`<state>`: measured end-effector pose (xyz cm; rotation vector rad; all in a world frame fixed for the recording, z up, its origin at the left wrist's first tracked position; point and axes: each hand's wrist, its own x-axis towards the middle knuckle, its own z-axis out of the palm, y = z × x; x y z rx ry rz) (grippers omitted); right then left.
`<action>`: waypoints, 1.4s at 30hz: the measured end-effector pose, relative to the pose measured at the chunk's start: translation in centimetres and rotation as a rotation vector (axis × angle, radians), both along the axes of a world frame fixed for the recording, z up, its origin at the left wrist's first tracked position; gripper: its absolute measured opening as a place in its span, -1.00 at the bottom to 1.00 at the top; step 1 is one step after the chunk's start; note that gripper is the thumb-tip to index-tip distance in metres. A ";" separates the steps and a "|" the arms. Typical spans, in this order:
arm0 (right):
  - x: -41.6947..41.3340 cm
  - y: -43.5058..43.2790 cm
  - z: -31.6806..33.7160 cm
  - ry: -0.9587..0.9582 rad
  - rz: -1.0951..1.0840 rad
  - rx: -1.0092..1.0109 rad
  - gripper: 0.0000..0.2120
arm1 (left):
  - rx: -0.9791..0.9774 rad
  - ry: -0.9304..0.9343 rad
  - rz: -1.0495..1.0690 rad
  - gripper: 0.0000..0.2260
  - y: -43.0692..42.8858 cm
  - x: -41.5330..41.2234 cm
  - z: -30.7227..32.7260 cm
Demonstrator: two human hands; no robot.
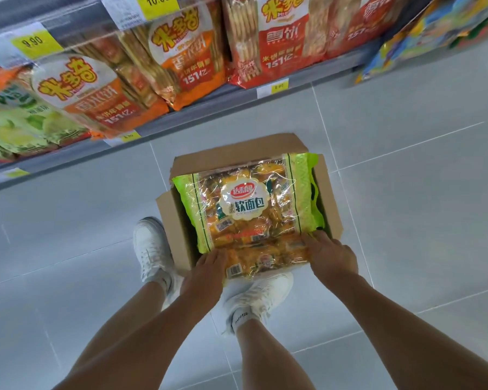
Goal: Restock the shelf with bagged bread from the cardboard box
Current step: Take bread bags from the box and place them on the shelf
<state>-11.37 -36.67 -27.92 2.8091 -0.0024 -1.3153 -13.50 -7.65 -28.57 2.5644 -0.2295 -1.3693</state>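
Bagged bread: one clear bag with green side bands lies flat across the top of the open cardboard box, well below the shelf and apart from it.

Nearest the camera, two bare legs stand on the floor. The right white shoe sits against the near side of the box, partly under the bag's overhanging edge. The left white shoe stands just beside the box's left flap.

The left hand holds the near left corner of the bag, its grip clamped on the bag's edge. The right hand holds the near right corner, fingers curled and its grip clamped on the wrapper.

The box rests on grey floor tiles with its flaps folded outward. More green wrapper shows inside it, along the right wall.

Beyond the box, the shelf carries orange packs, red packs and green packs. Yellow price tags are fixed along the shelf edges. Multicoloured packs fill the far right corner.
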 end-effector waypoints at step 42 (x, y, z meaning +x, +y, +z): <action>7.3 2.5 43.0 -0.199 -0.286 0.106 -0.57 | -0.028 -0.310 -0.171 -0.52 4.3 15.7 42.8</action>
